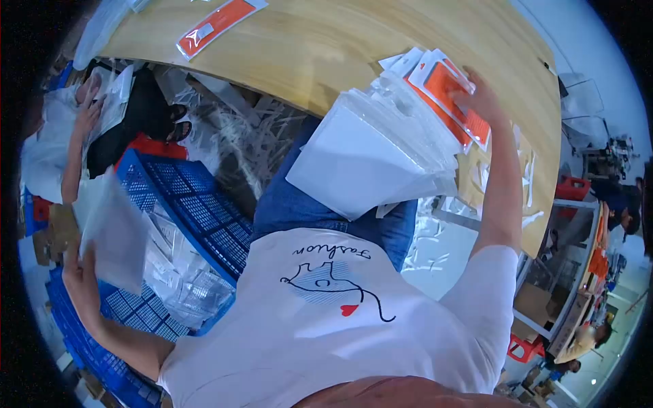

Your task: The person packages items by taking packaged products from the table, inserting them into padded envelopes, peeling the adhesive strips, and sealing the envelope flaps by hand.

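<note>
My left hand (80,272) is at the far left with its fingers closed on a white translucent plastic bag (112,231), which hangs over a blue crate. At the upper right, my right hand (481,102) grips the right side of an orange packet (443,87) in clear plastic with a white header. More orange packets lie partly hidden under it. Beside them, a thick stack of white clear-wrapped packs (364,153) leans from the table edge onto my lap.
Another orange packet (221,26) lies farther off on the wooden table (326,41). A blue crate (197,197) with clear plastic bags stands at my left. Beyond it sits a person whose hand (87,115) shows. White scraps (238,136) cover the floor.
</note>
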`<state>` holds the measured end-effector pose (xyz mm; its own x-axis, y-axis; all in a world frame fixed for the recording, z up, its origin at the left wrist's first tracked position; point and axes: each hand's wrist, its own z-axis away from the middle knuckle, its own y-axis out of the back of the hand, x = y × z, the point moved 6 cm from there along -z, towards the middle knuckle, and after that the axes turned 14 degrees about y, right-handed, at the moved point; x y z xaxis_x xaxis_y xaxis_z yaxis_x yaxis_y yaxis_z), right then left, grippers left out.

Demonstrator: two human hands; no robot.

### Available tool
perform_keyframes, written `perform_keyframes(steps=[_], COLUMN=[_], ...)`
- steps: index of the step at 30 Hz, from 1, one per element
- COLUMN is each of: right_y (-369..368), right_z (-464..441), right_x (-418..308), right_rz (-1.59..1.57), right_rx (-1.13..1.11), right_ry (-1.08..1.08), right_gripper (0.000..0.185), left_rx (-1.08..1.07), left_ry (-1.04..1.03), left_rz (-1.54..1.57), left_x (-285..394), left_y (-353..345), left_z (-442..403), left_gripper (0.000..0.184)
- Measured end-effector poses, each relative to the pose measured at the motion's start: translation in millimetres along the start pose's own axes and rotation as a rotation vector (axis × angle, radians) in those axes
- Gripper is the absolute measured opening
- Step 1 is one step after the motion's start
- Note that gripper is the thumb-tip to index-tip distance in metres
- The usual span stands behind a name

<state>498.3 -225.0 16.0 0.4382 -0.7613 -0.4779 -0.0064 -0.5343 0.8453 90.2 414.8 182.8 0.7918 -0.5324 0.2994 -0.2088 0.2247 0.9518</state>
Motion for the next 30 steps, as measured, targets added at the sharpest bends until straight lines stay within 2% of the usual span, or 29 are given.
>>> perform_keyframes(steps=[2, 3, 5, 6, 7, 9, 10, 11, 14, 15, 17, 18, 20, 26, 30], right_y=[-2, -4, -8, -6, -1, 11, 17, 20, 21, 20, 15, 12, 13, 11, 16], right_z=[-3, -6, -2, 2, 8, 24, 30, 36, 55, 60, 68, 72, 73, 82, 69], right_x=[16, 25, 43, 48, 51, 53, 50, 47, 36, 34, 41, 50, 62, 59, 54], right_rz=[-0.005, -0.007, -0.008, -0.002, 0.037, 0.111, 0.149, 0.154, 0.117, 0.104, 0.100, 0.093, 0.080, -0.187, 0.043], right_rx=[-0.066, -0.130, -0.262, -0.264, -0.235, -0.168, -0.132, -0.125, -0.172, -0.193, -0.159, -0.127, -0.071, -0.005, 0.020], right_ry=[-0.064, -0.135, -0.291, -0.292, -0.266, -0.218, -0.194, -0.198, -0.338, -0.381, -0.394, -0.405, -0.423, -0.548, -0.314], right_gripper=[0.054, 0.058, 0.068, 0.068, 0.069, 0.073, 0.075, 0.075, 0.080, 0.082, 0.082, 0.083, 0.084, 0.084, 0.080], left_rx=[0.178, 0.185, 0.242, 0.153, 0.074, -0.060, -0.060, -0.166, -0.362, -0.305, -0.437, -0.389, -0.564, -0.598, -0.541], left_ry=[0.060, 0.068, -0.196, -0.049, -0.185, -0.308, -0.399, -0.520, -0.812, -0.978, -1.175, -1.269, -1.287, -1.229, -1.137], left_rz=[-0.056, -0.047, -0.004, 0.154, 0.230, 0.223, 0.255, 0.330, 0.351, 0.433, 0.483, 0.583, 0.613, 0.689, 0.685], left_x=[-30, -32, -4, 20, 32, 88, 113, 138, 205, 224, 258, 268, 278, 260, 240], left_y=[4, -8, -35, -53, -74, -107, -121, -137, -185, -199, -219, -221, -224, -240, -251], left_z=[-6, -5, -4, 2, -5, 5, 13, 19, 53, 71, 106, 122, 142, 148, 139], left_gripper=[0.032, 0.032, 0.034, 0.035, 0.033, 0.029, 0.025, 0.024, 0.026, 0.022, 0.019, 0.017, 0.017, 0.016, 0.016])
